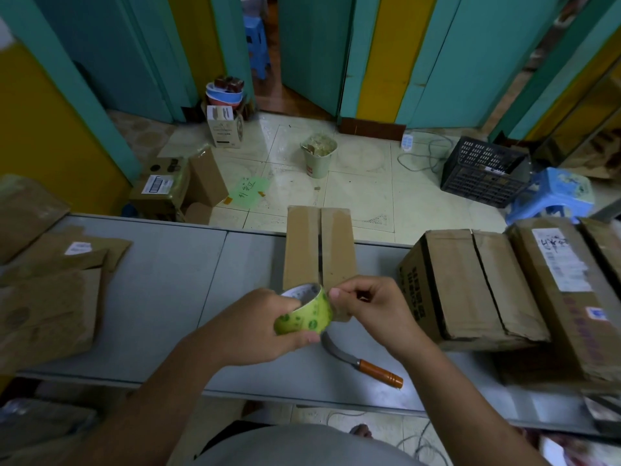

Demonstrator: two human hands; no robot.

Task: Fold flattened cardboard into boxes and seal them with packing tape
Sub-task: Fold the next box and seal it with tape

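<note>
A narrow folded cardboard box (pixel 317 245) stands on the grey table (pixel 161 297), its two top flaps closed with an open seam between them. Just in front of it my left hand (pixel 258 327) grips a roll of green-patterned packing tape (pixel 307 316). Right beside the roll, my right hand (pixel 369 306) pinches the tape's free end with thumb and forefinger at the near end of the box. Flattened cardboard sheets (pixel 50 290) lie stacked at the table's left.
A curved knife with an orange wooden handle (pixel 366 364) lies on the table under my hands. Folded boxes (pixel 477 287) crowd the table's right side. On the floor beyond are a waste bin (pixel 317 156), a black crate (pixel 484 171), a blue stool (pixel 551 196) and cardboard boxes (pixel 178 186).
</note>
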